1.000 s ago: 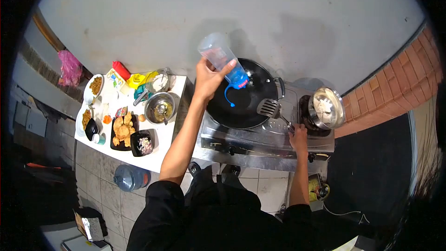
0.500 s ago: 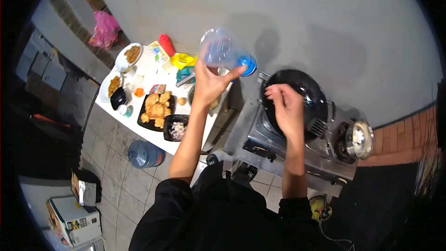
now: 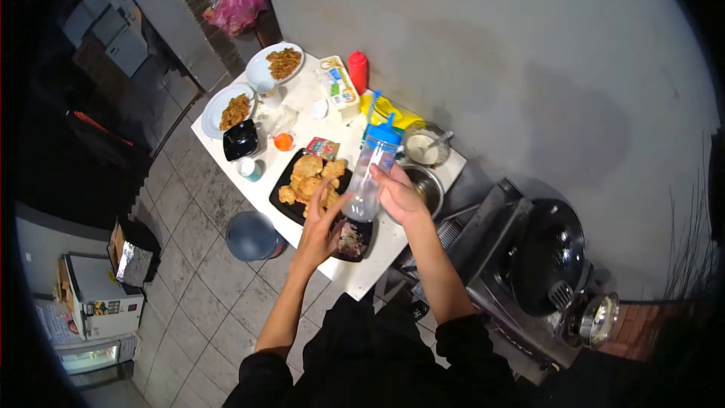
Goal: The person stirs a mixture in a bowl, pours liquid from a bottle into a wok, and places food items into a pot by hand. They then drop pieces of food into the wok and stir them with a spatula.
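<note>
A clear plastic squeeze bottle (image 3: 365, 189) with a blue cap stands upright in the air over the table, cap uppermost. My right hand (image 3: 402, 196) grips it from the right, thumb across its front just under the cap. On the other side my left hand (image 3: 319, 236) has its fingers spread, fingertips close to the bottle's lower part. Behind the hands lie a black tray of golden fried pieces (image 3: 306, 174) and a black dish of chopped onion (image 3: 351, 242), partly covered by my left hand. A metal bowl (image 3: 430, 190) shows behind my right hand.
The white table (image 3: 347, 279) also bears plates of noodles (image 3: 283, 64), a red bottle (image 3: 358, 69) and a bowl of pale batter (image 3: 421, 145). To the right, a black wok (image 3: 547, 249) with a slotted spatula (image 3: 560, 295) sits on the stove. A water jug (image 3: 253, 236) stands on the floor.
The view has turned left from the stove to the table. The bottle, earlier tipped cap-down in my left hand beside the wok, is now upright in my right hand; my left fingers have opened.
</note>
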The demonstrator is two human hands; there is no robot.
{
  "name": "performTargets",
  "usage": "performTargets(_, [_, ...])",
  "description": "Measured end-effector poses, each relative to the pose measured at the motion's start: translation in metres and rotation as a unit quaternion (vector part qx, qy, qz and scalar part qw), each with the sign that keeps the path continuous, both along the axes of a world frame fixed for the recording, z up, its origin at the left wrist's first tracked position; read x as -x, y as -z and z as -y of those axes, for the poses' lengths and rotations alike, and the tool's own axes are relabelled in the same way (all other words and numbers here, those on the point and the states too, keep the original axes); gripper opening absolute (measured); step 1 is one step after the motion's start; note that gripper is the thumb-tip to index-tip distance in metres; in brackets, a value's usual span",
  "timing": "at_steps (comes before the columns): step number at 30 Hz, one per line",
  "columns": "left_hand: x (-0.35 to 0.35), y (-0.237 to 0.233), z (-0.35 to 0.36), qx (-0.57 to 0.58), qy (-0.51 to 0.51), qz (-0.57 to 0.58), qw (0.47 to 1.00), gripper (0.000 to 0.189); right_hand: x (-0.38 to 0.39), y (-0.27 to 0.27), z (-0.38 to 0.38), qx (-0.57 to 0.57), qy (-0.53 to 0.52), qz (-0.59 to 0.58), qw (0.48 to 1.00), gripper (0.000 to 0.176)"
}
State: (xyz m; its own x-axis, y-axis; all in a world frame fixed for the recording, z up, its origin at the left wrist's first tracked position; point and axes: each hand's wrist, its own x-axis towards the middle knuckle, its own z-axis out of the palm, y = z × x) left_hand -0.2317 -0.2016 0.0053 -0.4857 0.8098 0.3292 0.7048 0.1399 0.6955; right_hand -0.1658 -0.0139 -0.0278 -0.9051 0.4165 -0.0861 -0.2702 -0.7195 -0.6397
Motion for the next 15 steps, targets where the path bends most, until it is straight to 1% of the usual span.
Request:
performTargets(1, [0.007,0.008,0.005,-0.013,-0.043,0.037,0.998,0.071,0.017,0.007,-0.003,0.001,-0.008,0.000,1.000,0.036])
performTargets(2, [0.014,0.014,0.012,-0.009,-0.069,0.067,0.995,0.064,0.035,0.014,-0.006,-0.068,0.030,0.014,0.997,0.040])
performTargets(3, [0.022,0.021,0.017,-0.009,-0.076,0.066,0.995,0.064,0.053,0.018,-0.010,-0.138,0.067,0.027,0.988,0.044])
performTargets(4, [0.029,0.034,0.023,-0.011,-0.090,0.108,0.990,0.062,0.072,0.021,-0.014,-0.223,0.108,0.050,0.967,0.056])
performTargets(5, [0.035,0.049,0.028,-0.013,-0.103,0.150,0.983,0.060,0.090,0.024,-0.021,-0.221,0.101,0.047,0.969,0.056])
performTargets(6, [0.040,0.073,0.033,-0.028,-0.100,0.161,0.981,0.055,0.107,0.038,-0.032,-0.337,0.112,0.099,0.929,0.059])
performTargets(7, [0.037,0.073,0.034,-0.018,-0.127,0.229,0.965,0.049,0.123,0.055,-0.043,-0.447,0.122,0.147,0.874,0.063])
performTargets(8, [0.034,0.079,0.036,-0.009,-0.122,0.256,0.959,0.045,0.139,0.073,-0.052,-0.485,0.130,0.146,0.853,0.064])
performTargets(9, [0.032,0.085,0.039,0.001,-0.116,0.281,0.953,0.041,0.151,0.089,-0.060,-0.520,0.139,0.144,0.831,0.065])
performTargets(10, [0.029,0.088,0.043,0.009,-0.083,0.302,0.950,0.038,0.157,0.095,-0.063,-0.533,0.128,0.170,0.819,0.065])
performTargets(11, [0.025,0.092,0.046,0.017,-0.049,0.323,0.945,0.035,0.163,0.101,-0.064,-0.526,0.127,0.169,0.823,0.065])
performTargets(12, [0.020,0.090,0.046,0.017,-0.045,0.376,0.925,0.032,0.169,0.113,-0.068,-0.529,0.126,0.185,0.819,0.064])
performTargets(13, [0.016,0.086,0.046,0.041,-0.051,0.401,0.914,0.029,0.173,0.123,-0.072,-0.532,0.124,0.199,0.813,0.064])
performTargets(14, [0.015,0.087,0.048,0.053,-0.053,0.411,0.909,0.028,0.176,0.133,-0.075,-0.549,0.127,0.202,0.801,0.064])
performTargets(15, [0.014,0.088,0.051,0.064,-0.054,0.421,0.903,0.027,0.176,0.136,-0.076,-0.547,0.125,0.201,0.803,0.064])
